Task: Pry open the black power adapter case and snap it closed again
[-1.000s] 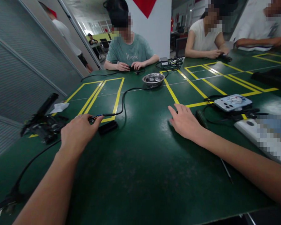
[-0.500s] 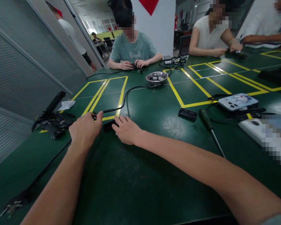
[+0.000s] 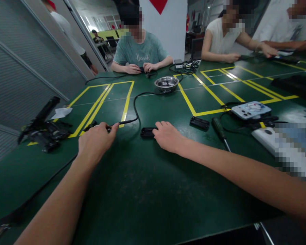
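My left hand (image 3: 97, 141) is closed around a black power cable (image 3: 127, 121), pinching it near an end with small dark parts mostly hidden by the fingers. Black cord also runs from under this hand to a plug (image 3: 0, 229) at the lower left. My right hand (image 3: 169, 136) grips the right end of a black plastic housing half (image 3: 147, 132), which lies hollow side up on the table; its fingertips cover that end. A similar black housing half (image 3: 199, 123) rests to the right, beside a screwdriver (image 3: 219, 129) with a dark green handle.
A metal bowl (image 3: 166, 83) with small parts stands ahead on the green table (image 3: 142, 190), which bears yellow tape outlines. Black gear (image 3: 44, 129) lies at left. A phone (image 3: 251, 110) and a white device (image 3: 267, 144) sit at right. Co-workers' hands (image 3: 140, 68) work across the table.
My right hand has slid the black housing half to the right, away from my left hand. My left hand keeps its hold on the cable. The view has shifted slightly.
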The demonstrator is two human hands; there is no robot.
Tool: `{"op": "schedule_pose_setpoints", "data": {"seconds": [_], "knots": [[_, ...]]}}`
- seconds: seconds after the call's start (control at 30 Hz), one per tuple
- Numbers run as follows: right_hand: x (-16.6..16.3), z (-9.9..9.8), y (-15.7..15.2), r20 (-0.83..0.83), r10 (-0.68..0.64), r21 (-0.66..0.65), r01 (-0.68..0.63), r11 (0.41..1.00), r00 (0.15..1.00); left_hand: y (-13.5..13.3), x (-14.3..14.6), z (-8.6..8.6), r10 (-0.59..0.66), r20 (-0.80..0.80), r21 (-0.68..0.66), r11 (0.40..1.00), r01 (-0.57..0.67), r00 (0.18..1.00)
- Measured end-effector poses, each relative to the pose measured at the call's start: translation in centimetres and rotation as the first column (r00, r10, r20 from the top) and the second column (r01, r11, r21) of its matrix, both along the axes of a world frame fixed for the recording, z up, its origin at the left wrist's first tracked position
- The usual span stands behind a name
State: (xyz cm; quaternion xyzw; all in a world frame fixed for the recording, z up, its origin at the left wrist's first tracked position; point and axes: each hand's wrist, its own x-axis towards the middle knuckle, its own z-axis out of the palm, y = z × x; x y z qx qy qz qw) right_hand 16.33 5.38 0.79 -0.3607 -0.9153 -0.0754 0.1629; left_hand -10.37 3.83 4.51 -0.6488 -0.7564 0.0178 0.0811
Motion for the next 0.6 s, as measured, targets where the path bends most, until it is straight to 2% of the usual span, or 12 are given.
{"op": "schedule_pose_setpoints", "data": {"seconds": [0.13,0.23,0.3,0.43,0.6], "knots": [[5.6,0.3,-1.2,0.013,-0.096,-0.037,0.096,0.995,0.995,-0.2,1.8,-0.3,-0.119,0.031,0.014,0.993,0.118,0.992],[8.8,0.8,-2.2,0.024,-0.113,-0.109,0.115,0.987,0.993,-0.3,3.4,-0.8,-0.187,0.048,0.064,0.981,0.184,0.981],[10.0,1.1,-3.3,-0.037,-0.065,-0.162,0.058,0.985,0.997,-0.6,4.5,-1.1,-0.222,0.046,0.093,0.972,0.217,0.974],[10.3,1.5,-6.1,-0.199,0.11,-0.252,-0.159,0.955,0.974,-1.7,6.9,-1.0,-0.3,0.036,0.162,0.943,0.291,0.953],[9.6,1.1,-7.7,-0.166,0.203,-0.306,-0.246,0.92,0.965,-3.4,9.3,-1.0,-0.466,0.03,0.244,0.861,0.445,0.884]]}}
